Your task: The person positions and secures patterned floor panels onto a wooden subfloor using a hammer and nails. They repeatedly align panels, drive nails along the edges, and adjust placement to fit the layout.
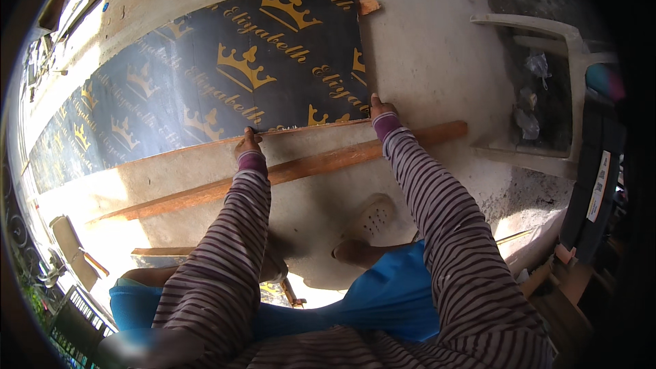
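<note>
A long dark plywood sheet [184, 55] with gold crowns and lettering printed on its face lies ahead of me, stretching off to the left. My left hand [249, 143] grips its near edge, thumb on the printed face and the other fingers mostly hidden. At the near right corner, my right hand [383, 108] is closed on the sheet, its thumb along the right-hand edge. Just on my side of the sheet, a reddish wooden beam [314, 164] runs at a slant beneath my forearms, apart from both hands.
A wood offcut [369, 5] pokes out past the sheet's far right corner. To the right lies a pale frame, perhaps a plastic chair [579, 61], with crumpled plastic bags [537, 65] within its outline. My foot in a beige clog [374, 217] stands behind the beam.
</note>
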A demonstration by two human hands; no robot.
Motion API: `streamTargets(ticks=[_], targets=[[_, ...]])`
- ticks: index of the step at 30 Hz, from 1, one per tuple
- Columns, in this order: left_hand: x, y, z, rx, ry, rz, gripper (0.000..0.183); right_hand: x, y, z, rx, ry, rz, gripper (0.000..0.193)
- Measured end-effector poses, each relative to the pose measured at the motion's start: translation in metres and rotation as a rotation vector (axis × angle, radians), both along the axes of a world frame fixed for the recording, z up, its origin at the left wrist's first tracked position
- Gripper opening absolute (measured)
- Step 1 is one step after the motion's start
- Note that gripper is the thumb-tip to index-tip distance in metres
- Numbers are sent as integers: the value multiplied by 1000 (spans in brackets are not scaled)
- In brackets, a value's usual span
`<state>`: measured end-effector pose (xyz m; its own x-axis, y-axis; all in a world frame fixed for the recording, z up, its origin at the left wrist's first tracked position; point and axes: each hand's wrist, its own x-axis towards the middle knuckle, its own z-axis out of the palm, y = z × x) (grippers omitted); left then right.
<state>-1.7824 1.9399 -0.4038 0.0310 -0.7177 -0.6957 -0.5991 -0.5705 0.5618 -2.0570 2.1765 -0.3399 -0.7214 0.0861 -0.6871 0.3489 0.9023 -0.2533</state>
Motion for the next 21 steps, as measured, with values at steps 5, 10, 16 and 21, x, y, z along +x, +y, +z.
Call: streamTargets(ticks=[5,10,16,21], targets=[[-10,-5,7,110,-34,101,52,-1,-2,1,6,13,61,71],[-23,-19,21,181,-46,206,45,0,-13,4,90,30,238,55],[-18,-26,15,184,-43,261,37,6,-16,5,-2,11,209,44],[-7,-22,1,23,-69,47,35,-7,-8,6,-9,-35,309,45]])
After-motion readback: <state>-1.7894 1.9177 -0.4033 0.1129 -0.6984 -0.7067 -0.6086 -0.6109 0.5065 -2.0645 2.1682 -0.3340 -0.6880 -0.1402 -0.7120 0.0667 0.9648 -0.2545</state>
